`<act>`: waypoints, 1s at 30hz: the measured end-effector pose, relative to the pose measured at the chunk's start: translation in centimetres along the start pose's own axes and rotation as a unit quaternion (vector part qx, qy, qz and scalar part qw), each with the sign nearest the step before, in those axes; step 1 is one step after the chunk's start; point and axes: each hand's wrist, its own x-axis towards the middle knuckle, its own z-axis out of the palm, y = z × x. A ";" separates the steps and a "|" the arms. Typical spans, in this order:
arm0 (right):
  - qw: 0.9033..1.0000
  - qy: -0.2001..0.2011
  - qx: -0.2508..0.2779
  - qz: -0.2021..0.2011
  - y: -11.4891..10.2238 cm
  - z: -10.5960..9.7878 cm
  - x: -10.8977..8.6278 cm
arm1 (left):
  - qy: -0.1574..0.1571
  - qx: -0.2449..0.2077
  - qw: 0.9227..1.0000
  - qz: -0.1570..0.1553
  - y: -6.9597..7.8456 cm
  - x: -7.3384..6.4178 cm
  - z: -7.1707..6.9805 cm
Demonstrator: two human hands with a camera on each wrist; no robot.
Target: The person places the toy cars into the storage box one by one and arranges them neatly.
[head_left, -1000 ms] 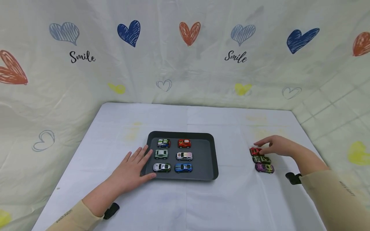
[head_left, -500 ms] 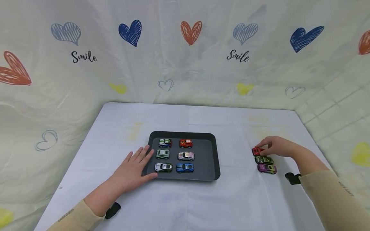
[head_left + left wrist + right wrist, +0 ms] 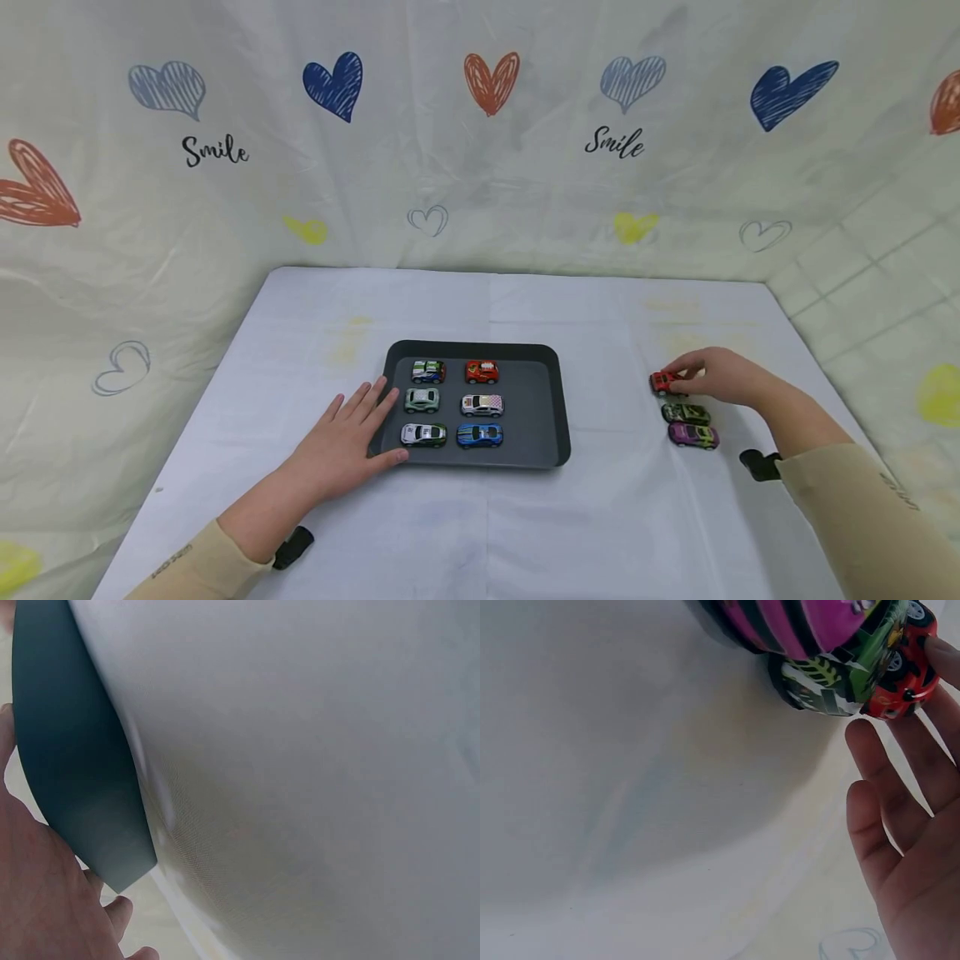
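Observation:
My right hand (image 3: 720, 377) pinches a red toy car (image 3: 662, 382) between thumb and fingers at the right of the table. Just nearer to me are a green-and-black toy car (image 3: 686, 413) and a purple toy car (image 3: 693, 435), side by side. In the right wrist view the red toy car (image 3: 904, 679) shows between thumb and fingers, beside the green one (image 3: 817, 682). My left hand (image 3: 341, 442) lies with fingers spread on the left edge of a dark grey tray (image 3: 532, 417). The left wrist view shows the tray's side (image 3: 82, 765) against that hand.
Several toy cars stand in the tray in two columns, among them a red one (image 3: 482, 372), a blue one (image 3: 480, 435) and a pale green one (image 3: 422, 400). A white cloth (image 3: 585, 517) covers the table. Behind it hangs a curtain (image 3: 420, 167) printed with hearts.
My right hand has closed on the red toy car and shifted it slightly away from the green-and-black one, opening a gap. The left hand and the tray stay put.

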 end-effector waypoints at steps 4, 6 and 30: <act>1.000 0.026 0.002 -0.012 -0.4 -0.1 0.0 | -0.006 0.003 1.000 -0.002 0.1 -0.1 -0.2; 0.999 0.034 0.005 -0.013 -0.8 -0.3 0.1 | -0.008 0.007 1.000 -0.003 0.2 -0.1 -0.3; 0.993 0.067 0.002 -0.101 -10.4 -0.1 3.2 | -0.004 -0.006 1.000 -0.001 0.1 0.0 -0.2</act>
